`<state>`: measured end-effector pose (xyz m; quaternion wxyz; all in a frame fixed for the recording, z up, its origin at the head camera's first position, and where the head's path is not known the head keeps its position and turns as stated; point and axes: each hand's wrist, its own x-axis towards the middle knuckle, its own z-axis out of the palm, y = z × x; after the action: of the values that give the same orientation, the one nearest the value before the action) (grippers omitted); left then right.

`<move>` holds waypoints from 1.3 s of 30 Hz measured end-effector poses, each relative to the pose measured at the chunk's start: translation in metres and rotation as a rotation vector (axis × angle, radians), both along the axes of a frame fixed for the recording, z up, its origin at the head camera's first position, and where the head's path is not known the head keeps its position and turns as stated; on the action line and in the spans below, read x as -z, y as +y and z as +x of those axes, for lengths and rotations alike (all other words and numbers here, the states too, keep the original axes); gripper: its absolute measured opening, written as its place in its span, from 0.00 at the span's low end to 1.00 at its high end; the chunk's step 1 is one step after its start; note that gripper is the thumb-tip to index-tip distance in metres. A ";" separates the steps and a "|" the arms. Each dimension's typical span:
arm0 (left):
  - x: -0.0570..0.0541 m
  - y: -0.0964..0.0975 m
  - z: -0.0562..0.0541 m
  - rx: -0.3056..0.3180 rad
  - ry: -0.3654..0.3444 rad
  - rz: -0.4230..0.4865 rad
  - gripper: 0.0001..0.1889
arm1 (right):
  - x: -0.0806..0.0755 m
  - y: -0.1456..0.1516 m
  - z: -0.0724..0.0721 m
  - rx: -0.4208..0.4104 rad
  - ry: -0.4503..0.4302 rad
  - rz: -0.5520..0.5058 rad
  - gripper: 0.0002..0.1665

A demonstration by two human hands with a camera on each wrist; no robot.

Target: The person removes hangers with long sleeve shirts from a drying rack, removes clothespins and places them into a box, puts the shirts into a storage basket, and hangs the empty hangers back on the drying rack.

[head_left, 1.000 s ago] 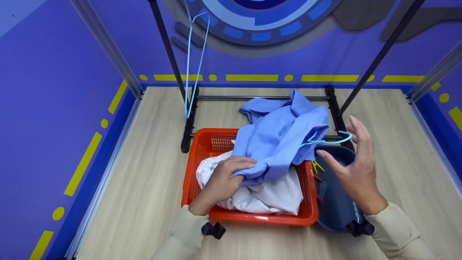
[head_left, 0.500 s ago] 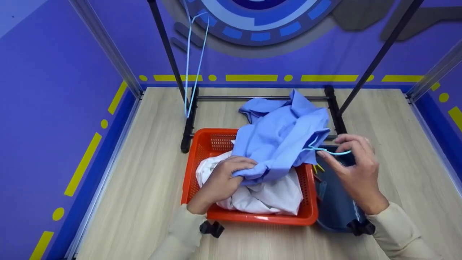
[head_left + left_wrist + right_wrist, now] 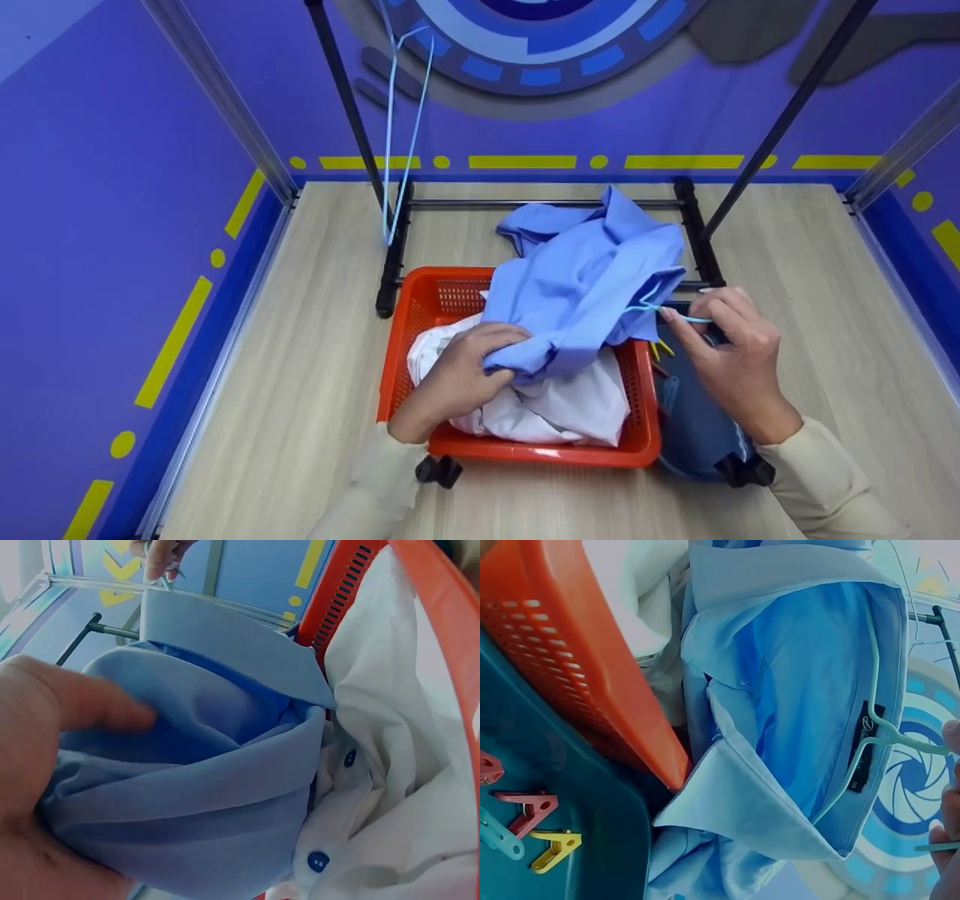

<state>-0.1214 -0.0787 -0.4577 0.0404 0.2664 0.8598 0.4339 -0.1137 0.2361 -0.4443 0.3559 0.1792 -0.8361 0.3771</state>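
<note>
A blue collared shirt [image 3: 577, 292] lies bunched over the red basket [image 3: 390, 360], with white buttoned clothing [image 3: 570, 405] beneath it. My left hand [image 3: 465, 371] holds the shirt's near edge, cloth lying between thumb and fingers; one finger is blurred in the left wrist view. At the right, my right hand [image 3: 739, 352] pinches the hook of a light blue hanger [image 3: 649, 304]. The hanger's arms [image 3: 874, 652] go down inside the shirt's collar, past a black label [image 3: 866, 746]. Their lower ends are hidden by the cloth.
A dark blue tub [image 3: 697, 420] beside the basket contains several clothespins [image 3: 555, 849]. Behind stands a rack with black posts [image 3: 795, 112] and low crossbars [image 3: 540, 203]. Another light blue hanger [image 3: 389, 135] hangs at the left. Purple walls [image 3: 150, 187] border the wooden floor [image 3: 285, 375].
My right hand has lowered from above the hook and its fingers have closed on it, tilting the hook down. The left thumb has shifted out from the cloth slightly. The shirt stays in place.
</note>
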 end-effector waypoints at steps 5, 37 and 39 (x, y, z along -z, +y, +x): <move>-0.003 0.006 0.005 -0.069 0.178 -0.162 0.19 | -0.002 -0.003 -0.001 -0.003 0.007 0.006 0.14; -0.014 0.052 0.016 -0.213 0.324 -0.311 0.26 | -0.020 -0.040 0.006 -0.086 0.164 0.007 0.27; -0.014 0.054 0.016 -0.226 0.334 -0.321 0.25 | -0.020 -0.040 0.007 -0.086 0.167 0.005 0.27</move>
<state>-0.1055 -0.0243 -0.4435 -0.1093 0.2269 0.9366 0.2436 -0.1068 0.1956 -0.4239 0.4074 0.2467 -0.7959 0.3739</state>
